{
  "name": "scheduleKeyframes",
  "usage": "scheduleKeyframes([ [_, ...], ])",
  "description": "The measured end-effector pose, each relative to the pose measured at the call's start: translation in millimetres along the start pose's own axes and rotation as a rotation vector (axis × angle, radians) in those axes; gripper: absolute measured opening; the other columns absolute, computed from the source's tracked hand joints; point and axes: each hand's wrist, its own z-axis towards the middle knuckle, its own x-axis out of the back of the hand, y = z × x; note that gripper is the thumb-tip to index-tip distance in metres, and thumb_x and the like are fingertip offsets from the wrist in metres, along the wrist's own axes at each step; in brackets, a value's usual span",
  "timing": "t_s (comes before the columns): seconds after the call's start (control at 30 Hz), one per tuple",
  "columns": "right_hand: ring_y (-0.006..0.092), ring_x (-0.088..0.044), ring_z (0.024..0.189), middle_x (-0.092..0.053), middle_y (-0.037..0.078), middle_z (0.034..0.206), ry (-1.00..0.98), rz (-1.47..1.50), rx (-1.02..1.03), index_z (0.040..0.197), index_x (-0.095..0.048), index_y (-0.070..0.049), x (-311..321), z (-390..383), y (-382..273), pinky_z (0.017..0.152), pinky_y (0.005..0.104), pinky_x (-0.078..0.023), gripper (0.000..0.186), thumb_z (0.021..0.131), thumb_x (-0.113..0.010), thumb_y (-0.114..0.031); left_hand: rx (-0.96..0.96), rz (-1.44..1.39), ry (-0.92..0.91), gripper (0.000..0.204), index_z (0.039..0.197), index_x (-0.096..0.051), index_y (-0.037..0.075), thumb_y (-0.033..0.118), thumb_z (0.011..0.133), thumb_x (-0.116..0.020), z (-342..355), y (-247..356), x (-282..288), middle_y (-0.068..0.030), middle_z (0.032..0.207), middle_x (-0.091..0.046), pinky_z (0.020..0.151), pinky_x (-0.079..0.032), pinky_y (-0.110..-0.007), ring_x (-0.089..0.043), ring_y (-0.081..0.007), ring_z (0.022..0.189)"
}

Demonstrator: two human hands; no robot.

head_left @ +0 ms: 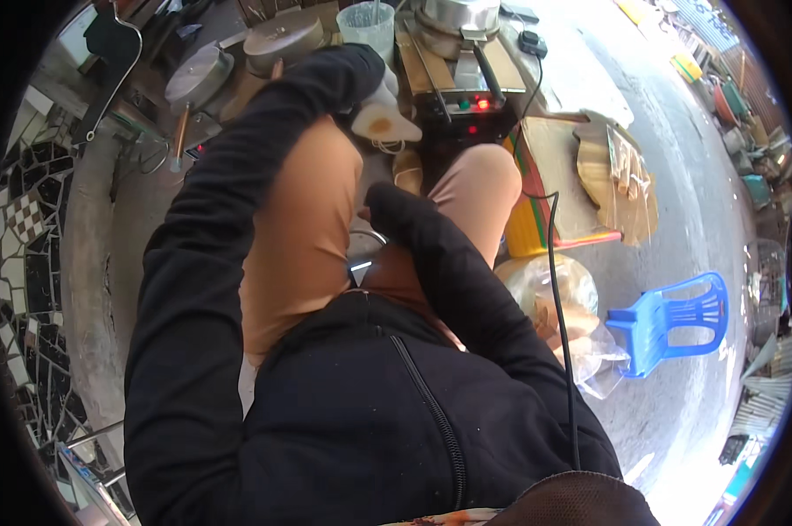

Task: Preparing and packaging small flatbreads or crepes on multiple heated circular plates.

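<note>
Cloth (pixel 400 131), or something much like it, white with a brown stain, hangs or lies just past the left knee (pixel 336 158), between the bucket (pixel 348 26) and the seated person's legs. The left sleeve (pixel 326 83) reaches out to it, but the cuff hides the left hand, so I cannot tell whether that hand grasps the cloth or is free. The right hand (pixel 366 212) is near the lap, mostly covered by its sleeve; its grip cannot be told either. The bucket, pale and see-through, has something whitish inside and a thin handle standing in it, probably left upright so that it is easy to take. It stands between the pans (pixel 196 77) on the left and the pot (pixel 463 16) on the right, presumably to be within reach of both. The pot sits on a cooker (pixel 466 106) with a red light, its black handle (pixel 489 77) turned toward the person, likely for easy lifting. Beside the right knee, a box (pixel 549 188) serves as a side table, bearing a clear packet (pixel 628 171) of tan, stick-like pieces. Near it, a plastic bag (pixel 561 294) holds tan items too unclear to name.
</note>
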Motion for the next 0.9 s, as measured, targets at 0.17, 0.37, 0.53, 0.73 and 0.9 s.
scheduleKeyframes([
  [0.17,0.0353,-0.057,0.067,-0.062,0.021,0.098,0.203,0.276,0.135,0.1,-0.064,0.0,3,16,14,0.063,0.0382,-0.048,0.039,0.078,-0.064,-0.031,-0.135,-0.041,0.08,0.046,0.119,-0.059,0.008,0.036,0.083,-0.062,20,-11,2,-0.0093,0.109,-0.064,0.084,-0.045,-0.032,-0.059,-0.0226,0.094],
  [0.37,0.0256,-0.052,0.094,-0.048,0.017,0.125,0.702,1.415,-0.114,0.134,-0.04,-0.011,133,39,-62,0.079,0.0378,-0.049,0.06,0.087,-0.057,-0.044,-0.081,-0.557,0.232,0.053,0.123,-0.051,0.004,0.04,0.084,-0.057,-10,-9,6,-0.0132,0.115,-0.058,0.09,-0.041,-0.035,-0.055,-0.0268,0.1],
  [0.53,0.0274,-0.049,0.107,-0.04,0.017,0.136,0.394,1.732,0.049,0.144,-0.027,-0.012,175,63,-106,0.084,0.041,-0.047,0.064,0.094,-0.043,-0.049,-0.035,-0.989,0.345,0.059,0.126,-0.045,0.0,0.043,0.086,-0.052,-27,3,23,-0.0165,0.12,-0.053,0.094,-0.038,-0.037,-0.052,-0.0304,0.105],
  [0.73,0.0262,-0.047,0.114,-0.042,0.016,0.135,0.275,1.715,0.299,0.142,-0.034,-0.013,134,82,-107,0.09,0.0379,-0.045,0.057,0.096,-0.04,-0.047,-0.004,-1.489,0.409,0.067,0.13,-0.038,-0.004,0.047,0.087,-0.047,-103,-1,-17,-0.0205,0.127,-0.048,0.099,-0.034,-0.04,-0.049,-0.0346,0.11],
  [0.9,0.0213,-0.049,0.111,-0.047,0.013,0.13,0.315,1.661,0.239,0.139,-0.039,-0.009,121,81,-119,0.096,0.0289,-0.039,0.054,0.097,-0.04,-0.043,0.054,-1.935,0.502,0.073,0.133,-0.032,-0.007,0.05,0.089,-0.042,-118,10,-21,-0.0237,0.132,-0.043,0.104,-0.03,-0.042,-0.046,-0.0382,0.115],
])
